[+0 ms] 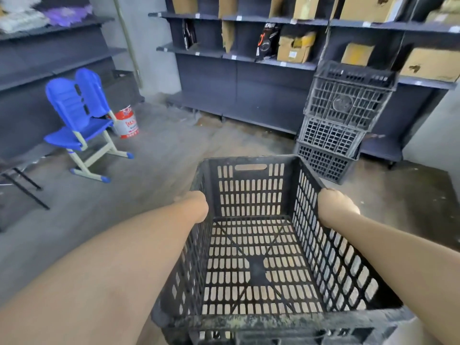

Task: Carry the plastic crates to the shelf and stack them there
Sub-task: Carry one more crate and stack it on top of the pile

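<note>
I hold an empty black slatted plastic crate [261, 245] in front of me, above the floor. My left hand [193, 204] grips its left rim and my right hand [336, 205] grips its right rim; the fingers of both are hidden behind the crate walls. Ahead to the right, a stack of three grey plastic crates [343, 120] stands on the floor against the dark shelf unit [249, 78], the top one tipped so its grid bottom faces me.
Cardboard boxes [296, 47] and black bags sit on the shelves. A blue chair [82, 120] and a red-and-white paint bucket [127, 123] stand at the left, near another shelf [49, 58]. Black metal legs [25, 185] show at the far left.
</note>
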